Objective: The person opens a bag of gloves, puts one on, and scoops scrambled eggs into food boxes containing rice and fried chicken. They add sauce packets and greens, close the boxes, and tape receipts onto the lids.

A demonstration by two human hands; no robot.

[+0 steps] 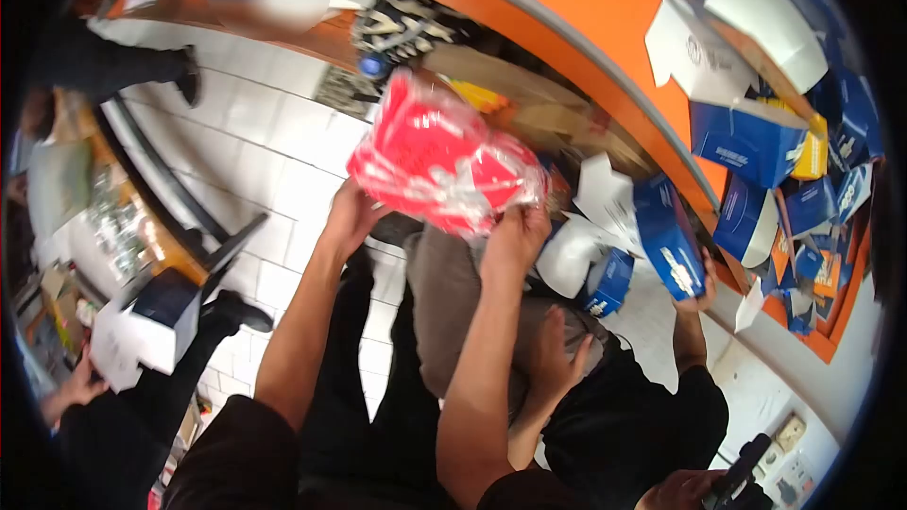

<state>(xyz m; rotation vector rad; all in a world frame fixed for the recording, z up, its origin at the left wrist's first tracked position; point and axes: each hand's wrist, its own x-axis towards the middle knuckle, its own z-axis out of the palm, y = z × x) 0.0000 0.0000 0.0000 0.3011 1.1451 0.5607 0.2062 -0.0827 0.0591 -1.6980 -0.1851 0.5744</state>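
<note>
A clear plastic packet [444,161] with red and white contents is held up in front of me, above the tiled floor. I cannot make out exactly what is inside. My left hand [351,217] grips its lower left edge, its fingers partly hidden behind the plastic. At the packet's lower right corner, my right hand [518,234] is closed, pinching the wrap with the thumb in front. The packet is crinkled and shiny, and it hangs slightly tilted between both hands.
A co-worker's hand [697,291] holds a blue box [669,236] close on my right. Folded blue and white boxes [746,142] crowd the orange shelf [576,9]. At left, another person's hand [83,380] holds a white box [132,345] near a table [142,217].
</note>
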